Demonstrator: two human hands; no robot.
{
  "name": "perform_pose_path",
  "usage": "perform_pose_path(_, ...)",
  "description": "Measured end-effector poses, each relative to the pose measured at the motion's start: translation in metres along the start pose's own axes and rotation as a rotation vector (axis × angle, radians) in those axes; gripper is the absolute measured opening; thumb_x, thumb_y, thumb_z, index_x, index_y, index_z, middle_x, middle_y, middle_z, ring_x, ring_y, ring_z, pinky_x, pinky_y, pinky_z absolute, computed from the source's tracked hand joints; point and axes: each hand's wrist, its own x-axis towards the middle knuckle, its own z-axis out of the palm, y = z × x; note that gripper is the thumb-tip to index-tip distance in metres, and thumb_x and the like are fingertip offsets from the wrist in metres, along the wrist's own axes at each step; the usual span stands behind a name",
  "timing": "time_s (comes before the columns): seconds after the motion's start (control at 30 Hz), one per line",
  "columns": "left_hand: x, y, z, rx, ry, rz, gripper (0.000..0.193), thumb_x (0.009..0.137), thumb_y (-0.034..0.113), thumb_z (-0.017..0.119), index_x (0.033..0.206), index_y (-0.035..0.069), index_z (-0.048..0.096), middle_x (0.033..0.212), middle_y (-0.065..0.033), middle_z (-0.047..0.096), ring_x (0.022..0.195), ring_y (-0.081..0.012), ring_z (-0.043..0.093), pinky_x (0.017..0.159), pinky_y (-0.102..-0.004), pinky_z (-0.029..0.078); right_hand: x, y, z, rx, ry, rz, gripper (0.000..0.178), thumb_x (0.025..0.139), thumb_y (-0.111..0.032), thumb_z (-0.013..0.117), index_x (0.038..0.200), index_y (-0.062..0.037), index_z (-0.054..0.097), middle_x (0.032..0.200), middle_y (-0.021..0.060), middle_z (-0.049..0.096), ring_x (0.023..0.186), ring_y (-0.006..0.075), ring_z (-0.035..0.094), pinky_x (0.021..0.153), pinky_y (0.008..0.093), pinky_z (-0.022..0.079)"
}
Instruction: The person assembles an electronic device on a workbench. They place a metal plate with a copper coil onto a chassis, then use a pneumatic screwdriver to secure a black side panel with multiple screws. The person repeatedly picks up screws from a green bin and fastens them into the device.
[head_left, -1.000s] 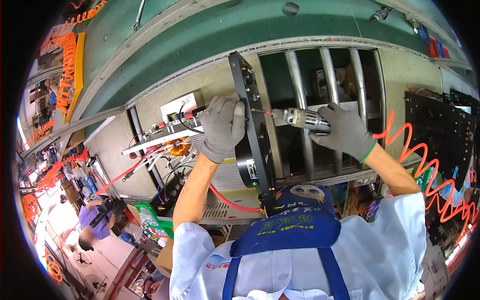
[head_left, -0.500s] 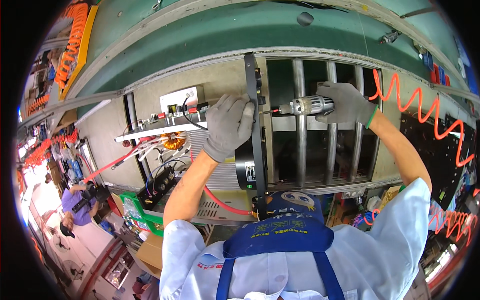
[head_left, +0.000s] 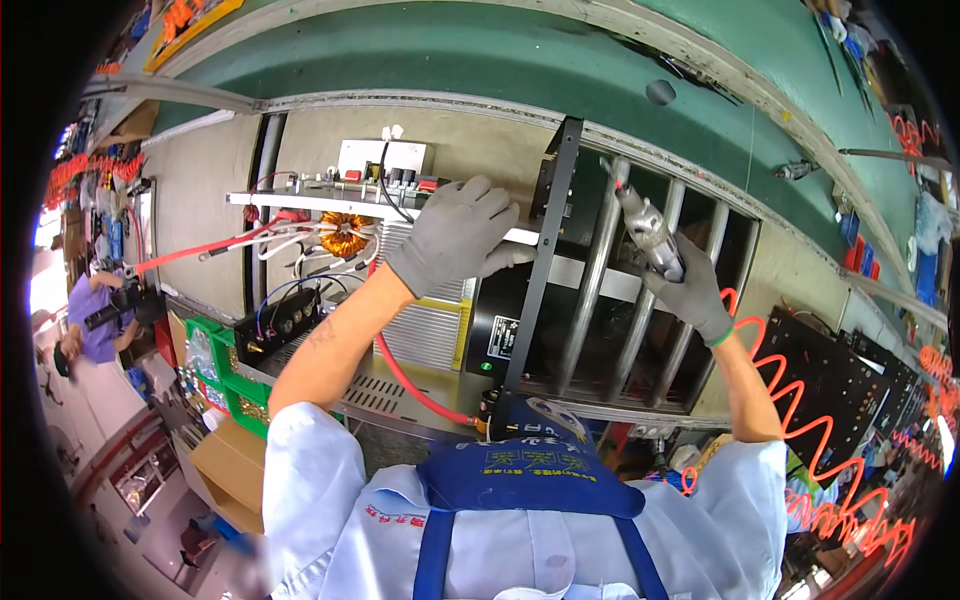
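Observation:
My left hand (head_left: 462, 235), in a grey glove, lies at the right end of a metal plate carrying a circuit board (head_left: 330, 195). Its fingers are stretched and parted, just left of an upright black metal panel (head_left: 545, 262). My right hand (head_left: 695, 295), also gloved, is closed round a silver air screwdriver (head_left: 650, 232). The tool tilts up and left above the steel rollers, its bit apart from the panel. Below the board are a copper-wound coil (head_left: 343, 235), a ribbed aluminium heat sink (head_left: 425, 330) and a thick red cable (head_left: 400, 375).
Steel rollers (head_left: 590, 300) cross a dark gap right of the panel. A coiled orange air hose (head_left: 790, 385) trails from my right hand. Green bins (head_left: 245, 385) stand lower left, and a person in purple (head_left: 95, 315) is beyond. Another screwdriver (head_left: 797, 170) is at the upper right.
My right hand has drawn the screwdriver away from the panel and turned its tip upward. My left hand has let go of the panel's edge. The panel now looks tilted.

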Motion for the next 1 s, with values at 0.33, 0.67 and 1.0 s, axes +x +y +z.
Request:
perform_pose_path(0.33,-0.001,-0.007,0.013,0.05,-0.026,0.02,0.039,0.076,0.051,0.076,0.075,0.014,0.062,0.084,-0.0001,0.055,0.09,-0.0196,0.058,0.069,-0.0339,0.053,0.124,-0.103,0.028,-0.09,0.004,-0.41,0.058,0.079,-0.031,0.079,0.127,-0.0016,0.062,0.101,0.0196,0.071,0.088,0.034,0.069,0.081,0.0413,0.054)
perform_pose_path(0.67,-0.001,-0.011,0.018,0.143,0.001,0.049,0.011,0.071,0.021,0.067,0.074,0.015,0.058,0.084,-0.0006,0.055,0.087,-0.0195,0.058,0.066,-0.0329,0.053,0.146,-0.094,0.027,-0.246,-0.192,-0.531,0.053,0.078,-0.024,0.079,0.122,0.0001,0.062,0.104,0.0188,0.065,0.093,0.0392,0.065,0.083,0.0438,0.053)
perform_pose_path(1.0,0.001,-0.002,0.011,0.082,-0.036,-0.038,0.018,0.071,0.029,0.072,0.078,0.016,0.061,0.087,0.0001,0.057,0.092,-0.0199,0.057,0.075,-0.036,0.053,0.146,-0.092,0.031,-0.236,-0.148,-0.529,0.052,0.079,-0.033,0.079,0.12,-0.0054,0.061,0.108,0.017,0.068,0.102,0.0396,0.066,0.087,0.0466,0.054)
